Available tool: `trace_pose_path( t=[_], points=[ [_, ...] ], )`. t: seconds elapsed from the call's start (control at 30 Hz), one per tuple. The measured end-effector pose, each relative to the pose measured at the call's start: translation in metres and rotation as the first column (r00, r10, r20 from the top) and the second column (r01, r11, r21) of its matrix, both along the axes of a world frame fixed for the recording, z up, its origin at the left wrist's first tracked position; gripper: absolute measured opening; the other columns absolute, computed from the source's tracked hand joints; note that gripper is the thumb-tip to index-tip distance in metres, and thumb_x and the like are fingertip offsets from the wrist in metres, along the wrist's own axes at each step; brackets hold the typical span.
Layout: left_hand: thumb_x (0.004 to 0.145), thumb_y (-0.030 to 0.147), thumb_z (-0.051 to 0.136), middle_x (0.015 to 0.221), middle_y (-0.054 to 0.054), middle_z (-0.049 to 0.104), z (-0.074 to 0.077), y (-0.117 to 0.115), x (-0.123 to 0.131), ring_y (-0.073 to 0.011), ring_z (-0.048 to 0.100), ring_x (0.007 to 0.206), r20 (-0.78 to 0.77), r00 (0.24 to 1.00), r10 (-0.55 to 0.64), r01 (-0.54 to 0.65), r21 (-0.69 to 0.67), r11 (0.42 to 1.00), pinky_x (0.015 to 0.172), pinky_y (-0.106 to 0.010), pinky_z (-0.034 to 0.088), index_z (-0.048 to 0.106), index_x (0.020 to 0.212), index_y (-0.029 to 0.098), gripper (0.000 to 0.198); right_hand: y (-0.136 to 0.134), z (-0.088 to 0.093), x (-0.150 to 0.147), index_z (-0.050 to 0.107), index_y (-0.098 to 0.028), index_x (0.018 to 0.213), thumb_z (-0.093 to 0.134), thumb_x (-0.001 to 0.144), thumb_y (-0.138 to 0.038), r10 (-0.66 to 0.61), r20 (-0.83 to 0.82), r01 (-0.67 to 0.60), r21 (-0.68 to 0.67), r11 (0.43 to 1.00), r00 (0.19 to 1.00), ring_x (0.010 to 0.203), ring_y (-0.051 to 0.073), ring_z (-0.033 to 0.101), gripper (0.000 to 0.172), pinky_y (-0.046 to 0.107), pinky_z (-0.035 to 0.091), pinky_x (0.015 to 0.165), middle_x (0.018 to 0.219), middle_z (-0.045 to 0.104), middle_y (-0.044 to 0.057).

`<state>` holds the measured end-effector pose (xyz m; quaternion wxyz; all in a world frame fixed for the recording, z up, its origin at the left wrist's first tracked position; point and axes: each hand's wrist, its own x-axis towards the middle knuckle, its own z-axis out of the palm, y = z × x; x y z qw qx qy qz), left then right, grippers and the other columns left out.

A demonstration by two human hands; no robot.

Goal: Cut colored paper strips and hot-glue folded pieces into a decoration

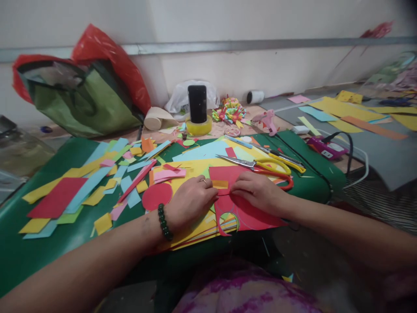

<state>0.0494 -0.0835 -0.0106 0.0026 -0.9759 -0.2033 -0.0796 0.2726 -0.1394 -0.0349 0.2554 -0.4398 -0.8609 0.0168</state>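
My left hand (pixel 192 201), with a ring and a dark bead bracelet at the wrist, rests curled on a stack of coloured paper, its fingertips pressed onto a red sheet (pixel 247 213). My right hand (pixel 257 191) lies beside it, fingers pinched on the same red sheet near a small yellow square (pixel 220 184). A red paper circle (pixel 157 196) lies just left of my left hand. Yellow-handled scissors (pixel 260 164) lie shut behind my right hand.
Coloured paper scraps (pixel 97 182) cover a green mat (pixel 32 248). A phone (pixel 197 103) stands on a yellow tape roll. A green and red bag (pixel 81 95) sits back left. A pink glue gun (pixel 269 121), a power strip (pixel 325 148) and yellow sheets (pixel 345 108) lie right.
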Motion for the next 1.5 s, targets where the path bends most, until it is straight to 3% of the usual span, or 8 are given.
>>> trace_pose_path(
  t=[0.33, 0.5, 0.7, 0.87, 1.07, 1.33, 1.5],
  points=[
    [0.094, 0.019, 0.046, 0.081, -0.008, 0.065, 0.002, 0.001, 0.003, -0.0186, 0.058, 0.075, -0.016, 0.998, 0.053, -0.053, -0.044, 0.998, 0.066, -0.030, 0.044, 0.067, 0.079, 0.015, 0.026, 0.000, 0.007, -0.001, 0.072, -0.019, 0.091, 0.055, 0.092, -0.020, -0.082, 0.009, 0.083, -0.166, 0.983, 0.997, 0.078, 0.018, 0.065, 0.018, 0.028, 0.050, 0.069, 0.087, 0.071, 0.006],
    [0.092, 0.034, 0.056, 0.085, -0.007, 0.064, 0.003, 0.004, 0.002, -0.0200, 0.059, 0.080, 0.010, 0.998, 0.061, -0.059, -0.169, 0.984, 0.069, -0.030, 0.044, 0.067, 0.082, 0.016, 0.023, 0.002, 0.012, -0.004, 0.073, -0.018, 0.092, 0.053, 0.093, -0.019, -0.124, -0.004, 0.118, -0.283, 0.952, 0.992, 0.082, 0.019, 0.065, 0.020, 0.030, 0.049, 0.073, 0.089, 0.072, 0.007],
    [0.094, 0.022, 0.050, 0.085, -0.007, 0.065, 0.004, 0.004, 0.003, -0.0195, 0.059, 0.080, -0.005, 0.992, 0.127, -0.125, -0.218, 0.968, 0.070, -0.030, 0.042, 0.068, 0.083, 0.015, 0.021, 0.003, 0.017, -0.005, 0.072, -0.017, 0.093, 0.053, 0.091, -0.019, -0.196, -0.037, 0.162, -0.420, 0.893, 0.980, 0.082, 0.019, 0.064, 0.019, 0.030, 0.049, 0.072, 0.091, 0.073, 0.007],
    [0.090, 0.041, 0.058, 0.090, -0.008, 0.065, 0.003, 0.001, 0.004, -0.0222, 0.058, 0.084, 0.028, 0.993, 0.112, -0.105, -0.192, 0.976, 0.070, -0.033, 0.040, 0.069, 0.092, 0.016, 0.027, 0.004, 0.014, -0.005, 0.071, -0.017, 0.090, 0.053, 0.091, -0.019, -0.195, -0.065, 0.151, -0.413, 0.898, 0.979, 0.079, 0.018, 0.063, 0.017, 0.028, 0.047, 0.069, 0.088, 0.072, 0.006],
    [0.094, 0.028, 0.052, 0.088, -0.007, 0.067, 0.005, -0.001, 0.009, -0.0227, 0.055, 0.084, -0.038, 0.993, 0.111, -0.113, -0.052, 0.992, 0.073, -0.037, 0.036, 0.073, 0.088, 0.019, 0.023, 0.002, 0.014, -0.005, 0.069, -0.017, 0.090, 0.054, 0.091, -0.019, -0.176, -0.029, 0.152, -0.372, 0.916, 0.984, 0.081, 0.018, 0.063, 0.016, 0.029, 0.047, 0.071, 0.089, 0.070, 0.007],
    [0.090, 0.024, 0.059, 0.084, -0.006, 0.070, 0.003, 0.004, 0.009, -0.0204, 0.059, 0.082, 0.023, 0.986, 0.166, -0.159, -0.178, 0.971, 0.072, -0.034, 0.037, 0.074, 0.084, 0.019, 0.018, -0.004, 0.005, -0.003, 0.069, -0.018, 0.087, 0.054, 0.092, -0.020, -0.168, -0.018, 0.159, -0.247, 0.956, 0.986, 0.082, 0.018, 0.061, 0.016, 0.029, 0.047, 0.073, 0.087, 0.066, 0.007],
    [0.088, 0.021, 0.061, 0.080, -0.005, 0.070, 0.003, 0.008, 0.006, -0.0174, 0.060, 0.075, 0.075, 0.971, 0.229, -0.193, -0.325, 0.926, 0.067, -0.029, 0.040, 0.075, 0.082, 0.017, 0.016, -0.002, 0.006, -0.002, 0.069, -0.018, 0.087, 0.054, 0.093, -0.022, -0.196, 0.011, 0.192, -0.258, 0.947, 0.981, 0.080, 0.018, 0.060, 0.017, 0.029, 0.047, 0.071, 0.085, 0.065, 0.006]
  ],
)
